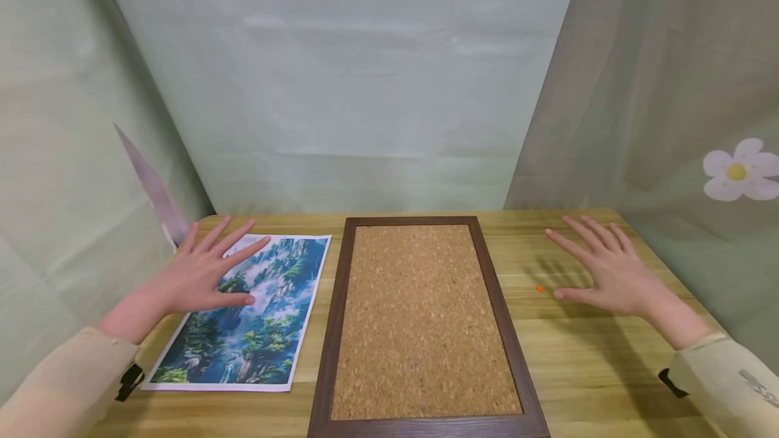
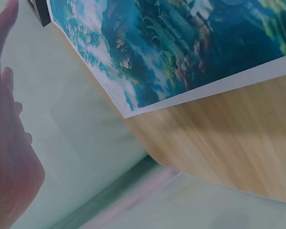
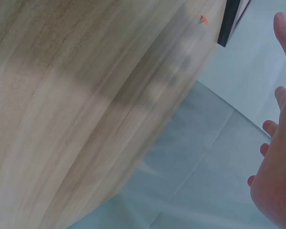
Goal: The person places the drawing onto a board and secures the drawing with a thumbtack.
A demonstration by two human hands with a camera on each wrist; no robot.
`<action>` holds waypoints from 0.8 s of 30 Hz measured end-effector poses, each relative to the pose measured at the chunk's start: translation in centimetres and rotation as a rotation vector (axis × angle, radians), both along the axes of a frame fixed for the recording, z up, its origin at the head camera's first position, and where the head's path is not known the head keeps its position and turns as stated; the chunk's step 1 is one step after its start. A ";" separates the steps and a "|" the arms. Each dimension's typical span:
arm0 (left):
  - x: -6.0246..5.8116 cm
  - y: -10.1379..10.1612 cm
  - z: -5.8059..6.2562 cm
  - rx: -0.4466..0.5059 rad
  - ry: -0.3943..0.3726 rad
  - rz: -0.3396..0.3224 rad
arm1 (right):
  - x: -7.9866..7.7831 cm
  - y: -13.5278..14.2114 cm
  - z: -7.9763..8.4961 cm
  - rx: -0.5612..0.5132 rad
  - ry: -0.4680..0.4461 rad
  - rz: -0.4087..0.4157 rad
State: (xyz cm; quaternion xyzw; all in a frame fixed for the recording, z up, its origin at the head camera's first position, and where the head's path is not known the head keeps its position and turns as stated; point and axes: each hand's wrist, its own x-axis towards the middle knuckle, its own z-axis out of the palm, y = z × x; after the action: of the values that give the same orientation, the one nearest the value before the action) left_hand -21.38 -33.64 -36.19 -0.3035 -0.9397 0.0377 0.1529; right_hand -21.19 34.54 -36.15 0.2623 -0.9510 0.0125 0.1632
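Here, the left hand [image 1: 203, 277] is spread over the landscape print [image 1: 274, 336]; the right hand [image 1: 611, 280], splayed, hangs near an orange pushpin [image 1: 539, 288], table [image 1: 514, 249] showing between that and the framed corkboard [image 1: 426, 323].

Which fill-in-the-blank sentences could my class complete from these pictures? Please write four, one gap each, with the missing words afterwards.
1. From the person's seat, the printed landscape lies to the ____ of the cork board.
2. The tiny piece on the table is coloured ____.
3. The left hand and right hand are holding ____.
4. The flower has white petals and a ____ centre.

Missing words: left; orange; nothing; yellow.
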 end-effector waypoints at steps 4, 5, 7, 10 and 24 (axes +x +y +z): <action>0.2 -0.3 -0.3 -0.004 -0.028 0.026 | -0.1 -0.3 0.0 -0.006 -0.004 0.004; 0.2 -0.4 -0.4 -0.005 -0.035 0.031 | -0.1 -0.3 0.0 -0.005 -0.006 0.003; 0.4 -0.6 -0.6 -0.005 -0.046 0.041 | -0.2 -0.5 -0.1 0.000 -0.012 0.001; 0.6 -0.9 -0.9 0.000 -0.058 0.053 | -0.3 -0.6 -0.4 0.012 -0.021 0.001; 1.4 -2.3 -1.8 0.057 -0.120 0.083 | -0.6 -1.2 -2.0 0.025 -0.011 0.057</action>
State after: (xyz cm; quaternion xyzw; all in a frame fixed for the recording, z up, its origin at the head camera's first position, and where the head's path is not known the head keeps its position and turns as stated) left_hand -20.02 -35.98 -37.99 -0.2614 -0.9597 -0.0009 0.1030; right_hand -21.79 33.36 -38.10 0.2911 -0.9441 0.0068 0.1543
